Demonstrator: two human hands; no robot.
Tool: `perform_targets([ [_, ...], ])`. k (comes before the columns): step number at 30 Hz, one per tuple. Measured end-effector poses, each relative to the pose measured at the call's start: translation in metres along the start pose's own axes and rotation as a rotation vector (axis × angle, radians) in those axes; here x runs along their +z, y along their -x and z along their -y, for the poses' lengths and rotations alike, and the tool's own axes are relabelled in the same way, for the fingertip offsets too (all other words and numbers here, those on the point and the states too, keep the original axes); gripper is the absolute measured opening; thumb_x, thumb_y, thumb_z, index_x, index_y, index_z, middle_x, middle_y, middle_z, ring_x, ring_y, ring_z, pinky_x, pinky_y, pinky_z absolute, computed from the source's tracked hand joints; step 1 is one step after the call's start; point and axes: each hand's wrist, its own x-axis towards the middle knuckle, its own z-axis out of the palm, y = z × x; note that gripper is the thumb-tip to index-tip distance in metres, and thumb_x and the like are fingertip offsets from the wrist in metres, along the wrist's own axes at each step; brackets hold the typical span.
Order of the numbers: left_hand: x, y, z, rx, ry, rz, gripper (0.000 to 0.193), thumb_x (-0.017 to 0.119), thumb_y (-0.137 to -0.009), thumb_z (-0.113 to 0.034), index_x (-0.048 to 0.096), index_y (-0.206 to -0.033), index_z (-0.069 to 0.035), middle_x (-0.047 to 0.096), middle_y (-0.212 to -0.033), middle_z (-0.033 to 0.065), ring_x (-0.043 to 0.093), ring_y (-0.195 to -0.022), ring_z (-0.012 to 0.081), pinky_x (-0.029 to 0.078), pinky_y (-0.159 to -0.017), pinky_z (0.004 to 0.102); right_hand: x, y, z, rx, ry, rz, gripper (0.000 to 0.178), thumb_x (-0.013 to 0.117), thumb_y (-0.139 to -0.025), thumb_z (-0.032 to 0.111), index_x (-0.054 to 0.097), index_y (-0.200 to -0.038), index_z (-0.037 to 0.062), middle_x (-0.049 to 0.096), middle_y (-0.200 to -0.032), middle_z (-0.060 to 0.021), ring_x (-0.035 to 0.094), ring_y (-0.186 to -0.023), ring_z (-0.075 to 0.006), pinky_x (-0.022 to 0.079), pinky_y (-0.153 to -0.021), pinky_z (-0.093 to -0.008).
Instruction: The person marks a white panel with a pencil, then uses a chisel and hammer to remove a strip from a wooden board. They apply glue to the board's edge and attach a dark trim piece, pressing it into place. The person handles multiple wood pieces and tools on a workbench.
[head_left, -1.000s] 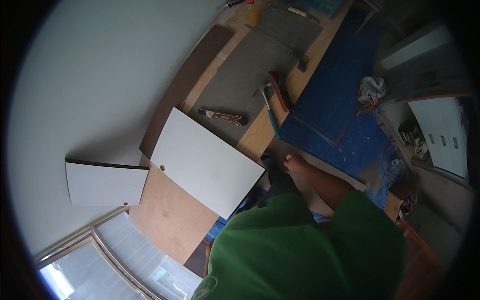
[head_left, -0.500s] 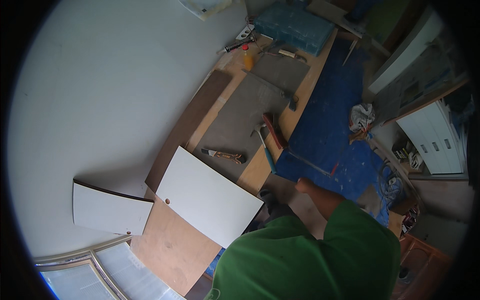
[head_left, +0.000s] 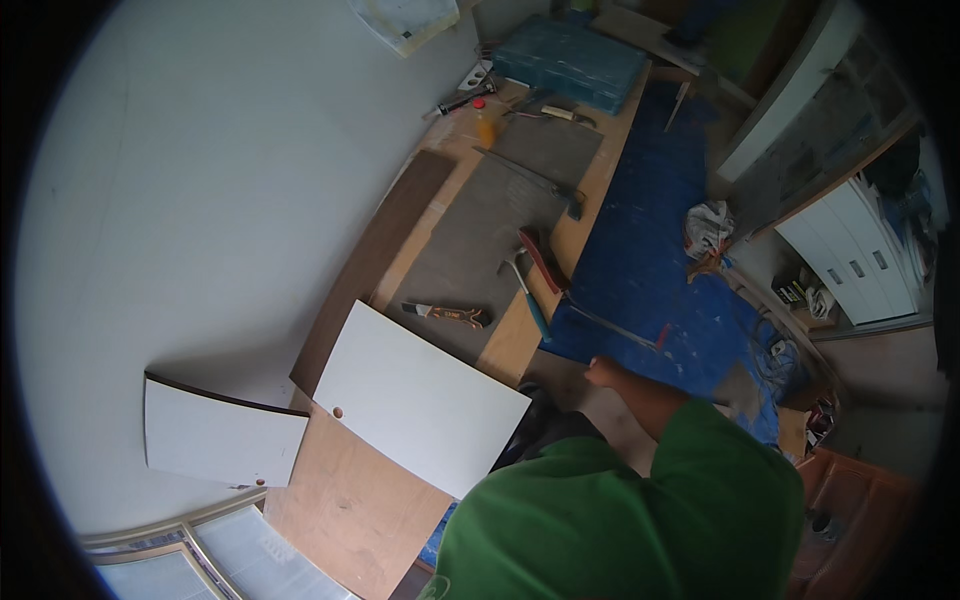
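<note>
My right hand [head_left: 601, 372] hangs beside the bench with its fingers curled; whatever they hold, if anything, is hidden. My left hand is out of view. Nearest to the right hand on the bench is a claw hammer [head_left: 533, 311] with a teal handle. Beside it rests a dark red tool part [head_left: 540, 258], and a thin metal bar with a red end [head_left: 622, 328] reaches out over the blue sheet. A cutter [head_left: 452, 316] with an orange and black grip lies on the grey surface. In front of me is a white panel [head_left: 425, 400] with a round hole near one corner.
A smaller white panel [head_left: 222, 432] leans against the wall. The plywood bench top [head_left: 350, 500] carries a brown board [head_left: 385, 250], a bar-like tool [head_left: 530, 172], an orange bottle [head_left: 485, 125] and a blue-green case [head_left: 572, 65]. A blue sheet [head_left: 640, 230] covers the floor at right.
My view has shifted a little, so the far bench and the right-side items sit further left in the picture. The right hand stays curled at about the same place.
</note>
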Motion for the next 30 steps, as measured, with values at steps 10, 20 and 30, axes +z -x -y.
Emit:
perform_targets([
  [10,-0.014,-0.017,0.043,0.077,0.009,0.084,0.056,0.060,-0.105,-0.050,0.059,-0.144,-0.010,0.066,-0.141,0.0132,0.065,-0.129,0.0297,0.052,-0.105,0.0430,0.004,0.099,-0.077,-0.045,0.045,-0.141,0.033,0.069,-0.089,0.034,0.077,-0.099,0.0037,0.074,-0.108,-0.0229,0.070,-0.099,-0.0414,0.055,-0.085,-0.0535],
  [20,0.007,-0.037,-0.014,0.134,0.026,0.207,0.058,0.058,-0.105,-0.052,0.057,-0.145,-0.010,0.065,-0.143,0.0132,0.063,-0.131,0.0300,0.051,-0.106,0.0434,0.012,0.131,-0.202,-0.020,0.337,-0.147,0.040,0.065,-0.097,0.040,0.078,-0.097,0.0024,0.072,-0.105,-0.0224,0.070,-0.098,-0.0409,0.054,-0.088,-0.0552],
  [30,0.157,-0.071,-0.253,0.224,-0.076,0.349,0.059,0.057,-0.106,-0.053,0.056,-0.147,-0.010,0.064,-0.145,0.0132,0.062,-0.132,0.0304,0.050,-0.107,0.0439,-0.125,0.068,-0.211,-0.200,0.145,-0.161,0.044,0.064,-0.095,0.045,0.077,-0.110,0.0056,0.073,-0.114,-0.0231,0.069,-0.109,-0.0415,0.053,-0.097,-0.0515],
])
